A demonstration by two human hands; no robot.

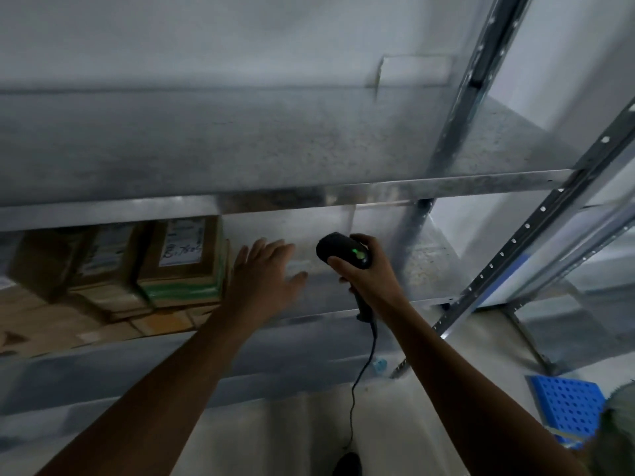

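Presently, a black barcode scanner (344,250) is gripped in the right hand (366,269); the left hand (264,273), fingers spread and holding nothing, is extended just beside the labelled cardboard box (184,261).

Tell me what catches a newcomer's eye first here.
The black scanner, green light glowing, gripped in the right hand at centre. Just left of it the left hand, fingers spread, next to labelled cardboard boxes on the metal shelf. At lower right, a bright blue perforated panel on the floor.
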